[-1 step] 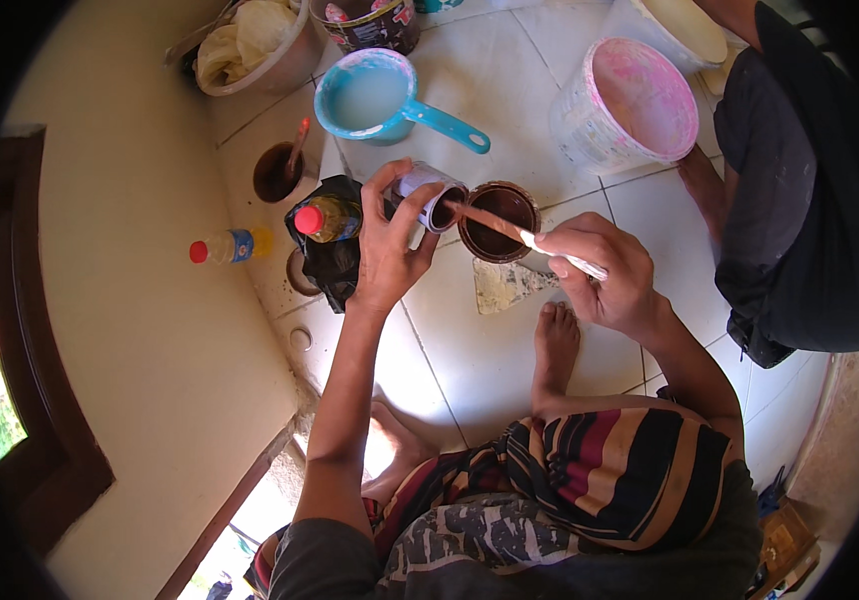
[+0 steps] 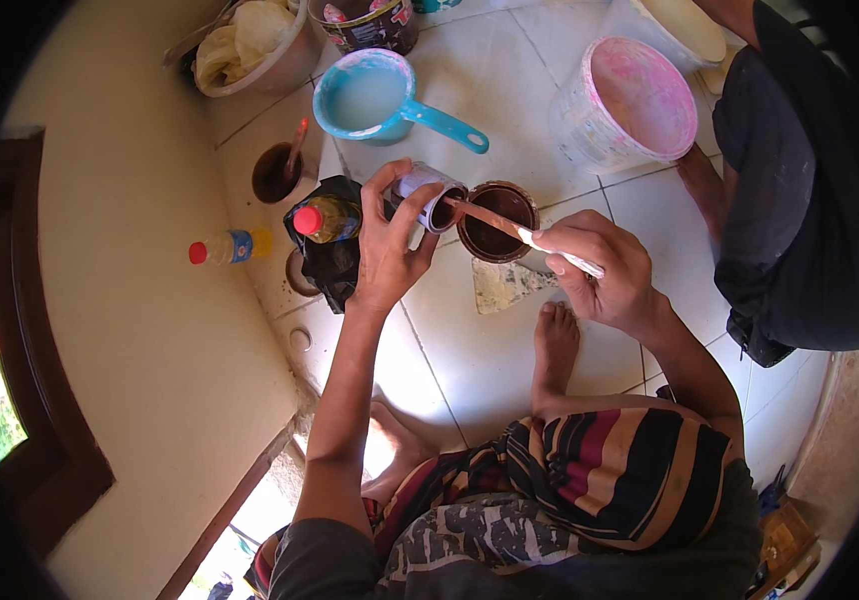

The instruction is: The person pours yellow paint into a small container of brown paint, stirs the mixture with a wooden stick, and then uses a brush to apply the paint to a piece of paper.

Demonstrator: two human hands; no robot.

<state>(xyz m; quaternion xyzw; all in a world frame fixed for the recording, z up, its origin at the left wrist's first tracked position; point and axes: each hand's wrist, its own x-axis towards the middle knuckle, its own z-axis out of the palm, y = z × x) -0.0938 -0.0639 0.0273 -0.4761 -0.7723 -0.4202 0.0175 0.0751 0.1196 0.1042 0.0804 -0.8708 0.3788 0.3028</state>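
Note:
My left hand is closed round a small tin can, tilted on its side with its mouth toward the right. In my right hand is a paint-stained stick, white at the gripped end and brown further along. Its brown tip reaches inside the can's mouth. Just right of the can stands an open container of dark brown paint, partly under the stick. Below that, a crusted putty knife lies on the tiles.
A blue dipper of cloudy liquid stands beyond my hands. At left are two red-capped bottles, a black plastic bag and a brown pot. A pink-stained bucket stands at right, beside another person's leg.

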